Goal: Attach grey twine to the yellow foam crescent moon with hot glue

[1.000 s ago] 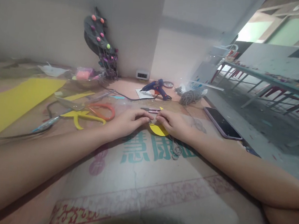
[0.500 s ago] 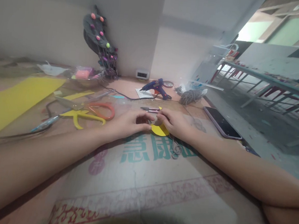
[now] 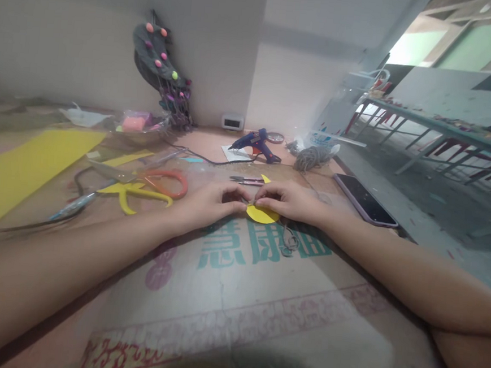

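Observation:
Low over the table, a yellow paper cutout (image 3: pixel 262 214) with a rounded lower edge and a pointed tip lies between my hands. My left hand (image 3: pixel 228 201) pinches its left end between thumb and fingers. My right hand (image 3: pixel 285 201) is closed above the cutout, thumb and fingertips together on grey yarn by the left fingertips; the fingers partly hide this spot. Loose grey yarn (image 3: pixel 291 242) curls on the table below the right hand. Just beyond the hands lie small thread snips (image 3: pixel 248 181).
Orange-handled scissors (image 3: pixel 164 183) and yellow-handled scissors (image 3: pixel 142 195) lie left, near a yellow sheet (image 3: pixel 30 167). Behind are a blue glue gun (image 3: pixel 257 143) with its cord and a grey yarn ball (image 3: pixel 313 158). A phone (image 3: pixel 365 200) lies right. A decorated grey crescent (image 3: pixel 151 57) leans on the wall.
My right hand's fingertips have shifted slightly left and down, closing in on the left fingertips. The greyish part visible between the hands before is now mostly covered. The left hand stays put.

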A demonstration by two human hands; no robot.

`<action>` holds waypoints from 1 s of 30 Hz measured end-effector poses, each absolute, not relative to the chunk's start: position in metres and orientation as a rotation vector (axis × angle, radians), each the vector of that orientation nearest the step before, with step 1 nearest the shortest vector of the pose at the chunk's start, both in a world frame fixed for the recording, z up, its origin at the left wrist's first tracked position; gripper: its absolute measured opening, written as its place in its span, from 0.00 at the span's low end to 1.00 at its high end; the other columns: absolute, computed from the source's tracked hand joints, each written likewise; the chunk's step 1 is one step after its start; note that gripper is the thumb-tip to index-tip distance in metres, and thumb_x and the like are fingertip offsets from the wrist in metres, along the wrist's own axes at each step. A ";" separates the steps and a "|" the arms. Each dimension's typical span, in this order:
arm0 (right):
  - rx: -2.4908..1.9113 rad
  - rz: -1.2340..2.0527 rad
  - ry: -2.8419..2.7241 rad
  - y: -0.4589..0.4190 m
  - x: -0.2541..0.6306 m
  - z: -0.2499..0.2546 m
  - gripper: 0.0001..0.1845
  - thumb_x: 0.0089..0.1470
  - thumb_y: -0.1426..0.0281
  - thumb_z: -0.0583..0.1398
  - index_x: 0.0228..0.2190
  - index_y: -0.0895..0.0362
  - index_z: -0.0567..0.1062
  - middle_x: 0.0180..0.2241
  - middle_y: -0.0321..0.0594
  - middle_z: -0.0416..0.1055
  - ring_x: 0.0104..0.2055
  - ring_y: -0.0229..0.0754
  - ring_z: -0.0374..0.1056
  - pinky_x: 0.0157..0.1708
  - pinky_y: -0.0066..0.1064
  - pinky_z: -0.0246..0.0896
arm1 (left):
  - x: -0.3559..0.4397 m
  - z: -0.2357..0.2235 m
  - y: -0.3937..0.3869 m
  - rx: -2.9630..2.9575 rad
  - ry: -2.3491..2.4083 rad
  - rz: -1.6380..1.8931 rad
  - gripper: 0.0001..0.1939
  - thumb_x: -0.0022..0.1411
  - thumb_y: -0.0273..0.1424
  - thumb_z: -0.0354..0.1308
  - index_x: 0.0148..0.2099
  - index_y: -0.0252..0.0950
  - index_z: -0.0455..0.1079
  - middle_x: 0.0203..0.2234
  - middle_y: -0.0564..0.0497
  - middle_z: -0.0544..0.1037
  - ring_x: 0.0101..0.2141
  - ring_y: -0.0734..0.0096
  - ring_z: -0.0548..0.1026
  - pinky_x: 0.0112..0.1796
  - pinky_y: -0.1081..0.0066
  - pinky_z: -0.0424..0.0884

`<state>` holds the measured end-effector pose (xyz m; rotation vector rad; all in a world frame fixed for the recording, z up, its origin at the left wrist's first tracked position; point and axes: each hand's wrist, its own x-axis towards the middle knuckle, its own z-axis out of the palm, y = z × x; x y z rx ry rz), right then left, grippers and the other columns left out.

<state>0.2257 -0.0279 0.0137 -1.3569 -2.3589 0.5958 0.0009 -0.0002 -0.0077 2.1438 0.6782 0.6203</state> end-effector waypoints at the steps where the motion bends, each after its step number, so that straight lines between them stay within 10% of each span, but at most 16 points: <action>1: -1.366 0.610 -2.339 -0.028 0.226 0.014 0.11 0.55 0.65 0.57 0.32 0.57 0.77 0.29 0.36 0.74 0.31 0.36 0.67 0.32 0.25 0.58 | 0.001 -0.008 0.000 2.146 0.675 0.615 0.13 0.61 0.37 0.56 0.46 0.39 0.73 0.42 0.53 0.79 0.42 0.67 0.75 0.44 0.69 0.69; 30: -1.302 0.295 -2.464 -0.027 0.223 0.004 0.11 0.57 0.68 0.54 0.31 0.58 0.75 0.26 0.36 0.72 0.29 0.36 0.64 0.28 0.25 0.53 | 0.002 -0.009 -0.001 2.140 0.652 0.609 0.15 0.62 0.39 0.56 0.47 0.38 0.72 0.37 0.51 0.78 0.36 0.69 0.75 0.38 0.70 0.71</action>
